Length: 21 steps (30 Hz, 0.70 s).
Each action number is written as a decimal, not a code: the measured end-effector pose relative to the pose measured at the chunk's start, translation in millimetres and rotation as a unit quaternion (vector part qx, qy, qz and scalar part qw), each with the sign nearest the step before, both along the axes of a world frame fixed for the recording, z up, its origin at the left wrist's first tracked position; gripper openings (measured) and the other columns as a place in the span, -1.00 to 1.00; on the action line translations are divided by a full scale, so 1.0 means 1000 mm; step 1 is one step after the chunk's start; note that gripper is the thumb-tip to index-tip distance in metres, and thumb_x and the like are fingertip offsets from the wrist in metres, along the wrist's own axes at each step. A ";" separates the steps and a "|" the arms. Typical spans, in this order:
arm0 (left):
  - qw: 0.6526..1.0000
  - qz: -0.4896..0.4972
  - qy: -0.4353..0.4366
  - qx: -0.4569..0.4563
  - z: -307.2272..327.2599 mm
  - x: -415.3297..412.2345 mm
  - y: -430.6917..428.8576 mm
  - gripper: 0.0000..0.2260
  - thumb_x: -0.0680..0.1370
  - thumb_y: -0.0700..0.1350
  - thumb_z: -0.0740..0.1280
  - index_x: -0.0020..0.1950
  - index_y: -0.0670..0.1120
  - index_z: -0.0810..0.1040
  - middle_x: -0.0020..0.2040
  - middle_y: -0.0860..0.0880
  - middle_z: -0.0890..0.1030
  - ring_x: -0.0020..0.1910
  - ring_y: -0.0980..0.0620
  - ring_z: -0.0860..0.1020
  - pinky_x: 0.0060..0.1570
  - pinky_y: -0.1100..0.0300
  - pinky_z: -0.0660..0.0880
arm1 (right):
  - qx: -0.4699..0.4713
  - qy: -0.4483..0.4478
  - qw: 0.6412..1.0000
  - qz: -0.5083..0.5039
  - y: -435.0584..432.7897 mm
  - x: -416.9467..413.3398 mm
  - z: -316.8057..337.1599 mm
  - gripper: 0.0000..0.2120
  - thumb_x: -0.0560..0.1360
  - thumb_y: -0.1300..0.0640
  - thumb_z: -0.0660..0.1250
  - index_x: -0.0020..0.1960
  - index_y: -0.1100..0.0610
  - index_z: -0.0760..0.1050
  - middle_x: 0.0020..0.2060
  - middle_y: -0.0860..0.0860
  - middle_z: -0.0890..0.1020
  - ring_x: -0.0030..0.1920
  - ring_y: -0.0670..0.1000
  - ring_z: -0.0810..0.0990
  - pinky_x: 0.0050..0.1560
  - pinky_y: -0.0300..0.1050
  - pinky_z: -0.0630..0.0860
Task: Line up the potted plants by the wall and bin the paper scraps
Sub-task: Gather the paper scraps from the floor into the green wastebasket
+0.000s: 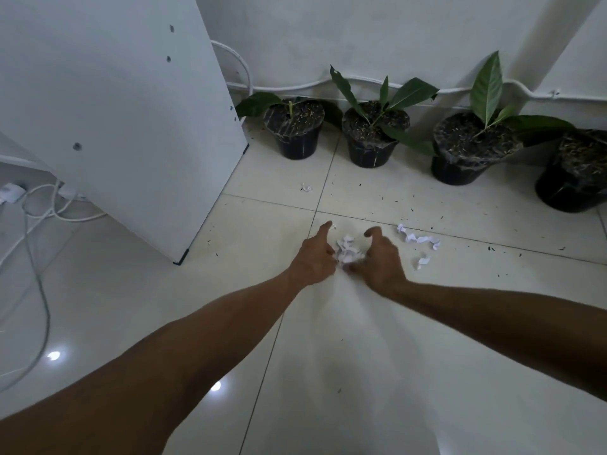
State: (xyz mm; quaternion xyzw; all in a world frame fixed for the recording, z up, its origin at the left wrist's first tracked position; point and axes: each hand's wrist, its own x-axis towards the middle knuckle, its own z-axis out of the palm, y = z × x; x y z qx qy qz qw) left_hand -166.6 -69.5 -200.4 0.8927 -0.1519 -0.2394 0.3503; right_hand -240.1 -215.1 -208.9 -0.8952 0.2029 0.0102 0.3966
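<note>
Several black potted plants stand in a row along the white wall: one at the left, one beside it, a third, and one cut off by the right edge. A clump of white paper scraps lies on the tiled floor. My left hand and my right hand press against it from either side, fingers curled around it. Loose scraps lie apart: a twisted strip and a small curl to the right, and a tiny piece nearer the pots. No bin is in view.
A tall white cabinet panel stands on the left, its corner foot close to my left arm. White cables loop on the floor beside it. A cable runs along the wall's base. Dark soil specks dot the tiles.
</note>
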 end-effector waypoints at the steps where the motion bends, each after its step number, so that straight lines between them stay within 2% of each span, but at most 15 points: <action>1: 1.000 0.002 -0.018 -0.006 0.001 0.004 -0.001 -0.23 0.40 -0.31 0.40 0.57 -0.02 0.22 0.10 -0.20 0.60 -0.03 -0.14 0.63 0.05 0.09 0.60 | -0.022 -0.012 1.000 -0.001 -0.009 0.007 0.003 -0.25 0.26 -0.08 0.62 0.29 0.12 0.34 0.00 0.11 0.56 -0.04 0.13 0.54 -0.13 -0.09 0.41; 4: 0.994 0.029 -0.104 0.010 0.004 0.022 0.000 -0.31 0.37 -0.30 0.37 0.51 -0.13 0.32 0.22 -0.19 0.51 0.15 -0.17 0.55 0.19 0.07 0.51 | -0.138 -0.087 0.986 -0.019 -0.036 0.004 0.005 -0.36 0.33 -0.25 0.49 0.25 0.07 0.41 0.01 0.01 0.52 -0.01 0.07 0.53 -0.17 -0.09 0.46; 6: 0.990 0.048 -0.122 0.051 0.005 0.039 0.002 -0.29 0.38 -0.30 0.35 0.54 -0.17 0.26 0.39 -0.21 0.39 0.35 -0.19 0.43 0.34 0.04 0.41 | -0.185 -0.126 0.973 -0.052 -0.059 -0.007 -0.001 -0.38 0.40 -0.26 0.41 0.28 0.10 0.40 0.13 0.06 0.52 0.13 0.12 0.51 0.01 0.00 0.52; 9: 0.987 0.052 -0.108 0.103 0.003 0.066 0.005 -0.23 0.44 -0.28 0.34 0.60 -0.16 0.09 0.59 -0.17 0.14 0.55 -0.17 0.17 0.49 0.04 0.21 | -0.211 -0.095 0.968 -0.101 -0.091 -0.026 -0.014 -0.27 0.42 -0.33 0.33 0.40 0.13 0.32 0.36 0.12 0.44 0.35 0.17 0.43 0.35 0.17 0.43; 12: 0.985 0.049 -0.109 0.122 -0.002 0.088 0.008 -0.20 0.47 -0.30 0.32 0.62 -0.12 -0.01 0.64 -0.11 -0.03 0.61 -0.12 0.03 0.54 0.05 0.12 | -0.228 -0.047 0.968 -0.096 -0.104 -0.038 -0.029 -0.14 0.42 -0.42 0.27 0.50 0.12 0.22 0.52 0.13 0.29 0.51 0.17 0.27 0.51 0.18 0.26; 16: 0.989 0.048 -0.082 0.115 -0.005 0.117 0.006 -0.20 0.49 -0.32 0.27 0.63 -0.07 -0.08 0.64 -0.08 -0.11 0.62 -0.08 -0.04 0.57 0.01 0.07 | -0.201 -0.057 0.974 -0.089 -0.098 -0.032 -0.039 -0.09 0.41 -0.44 0.26 0.54 0.10 0.13 0.55 0.14 0.23 0.57 0.16 0.18 0.54 0.21 0.23; 19: 0.992 0.005 -0.068 0.105 -0.009 0.126 0.004 -0.22 0.50 -0.34 0.23 0.63 -0.06 -0.08 0.64 -0.05 -0.07 0.62 -0.01 -0.04 0.58 0.00 0.05 | -0.204 -0.059 0.973 -0.090 -0.095 -0.013 -0.042 -0.08 0.43 -0.47 0.20 0.56 0.10 0.09 0.56 0.13 0.21 0.59 0.15 0.14 0.56 0.19 0.19; 21: 0.991 -0.024 -0.081 0.102 -0.012 0.121 0.000 -0.27 0.51 -0.34 0.21 0.63 -0.08 0.01 0.64 -0.04 0.02 0.62 0.01 0.02 0.58 -0.02 0.04 | -0.209 -0.054 0.974 -0.076 -0.094 0.000 -0.042 -0.06 0.43 -0.49 0.16 0.57 0.09 0.07 0.57 0.13 0.20 0.59 0.14 0.14 0.57 0.17 0.17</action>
